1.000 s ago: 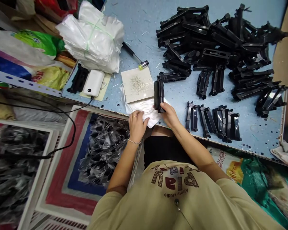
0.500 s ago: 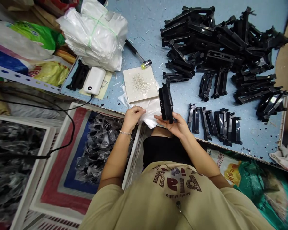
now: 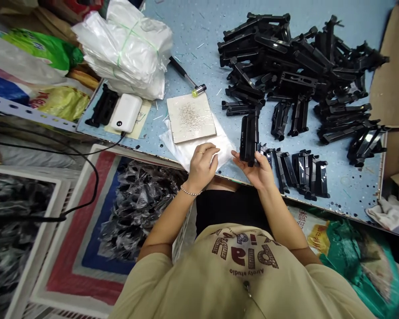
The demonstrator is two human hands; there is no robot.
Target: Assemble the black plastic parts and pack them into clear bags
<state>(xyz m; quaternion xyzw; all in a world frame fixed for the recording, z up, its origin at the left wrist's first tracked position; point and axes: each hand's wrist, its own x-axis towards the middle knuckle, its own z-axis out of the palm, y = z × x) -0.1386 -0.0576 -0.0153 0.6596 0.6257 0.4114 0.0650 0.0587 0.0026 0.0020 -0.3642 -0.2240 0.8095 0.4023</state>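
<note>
My right hand [image 3: 256, 172] grips a long black plastic part [image 3: 249, 138] by its lower end and holds it upright at the table's front edge. To its left, my left hand [image 3: 202, 166] hovers over flat clear plastic bags [image 3: 221, 144]. Its fingers are curled with the thumb close to them; anything between them is hidden. A pale square board [image 3: 191, 117], worn and speckled in the middle, lies on the bags. Behind the board rests a small hammer [image 3: 188, 79] with a yellow tip. A short row of similar black parts [image 3: 307, 173] sits right of my right hand.
A big heap of black parts [image 3: 286, 57] covers the back right. Tied plastic bags [image 3: 129, 48] and a white power bank [image 3: 128, 113] with a cable lie at the left. Below stands a crate [image 3: 61, 248] of bagged black parts. A white cloth [image 3: 389, 212] lies at the right corner.
My right hand has carried the black part rightward, close to the short row. My left hand has moved right, from the table edge to over the plastic bags. The view has shifted slightly.
</note>
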